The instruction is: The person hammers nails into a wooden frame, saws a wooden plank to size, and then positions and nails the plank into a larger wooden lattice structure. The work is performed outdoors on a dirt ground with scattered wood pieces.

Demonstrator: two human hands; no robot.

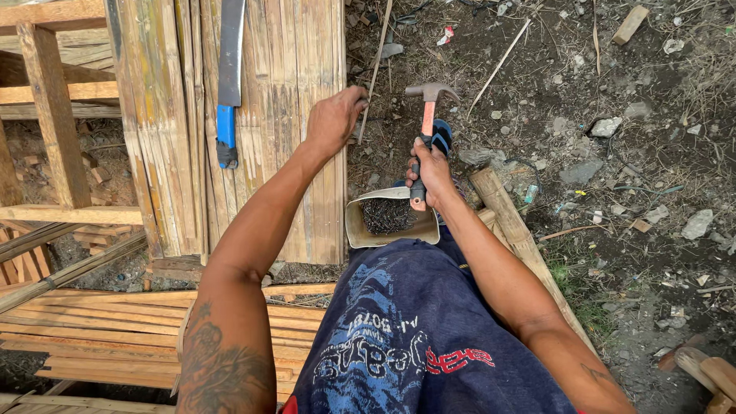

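The right hand [429, 172] is gripping an orange-handled steel claw hammer [426, 115] above a metal tin of nails [389, 217]; the left hand [335, 119] is pressing, fingers curled, on the flattened bamboo panel [261, 100].

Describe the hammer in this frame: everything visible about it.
The hammer is a claw hammer with a dull grey metal head, a reddish-orange shaft and a dark grip at the lower end. It stands roughly upright in the picture, head away from the person, striking face to the left and curved claw to the right. The right hand is wrapped around the lower grip, hiding much of it. The handle's butt reaches over the rim of a metal container of nails. The head hangs over dirt ground, touching nothing visible.
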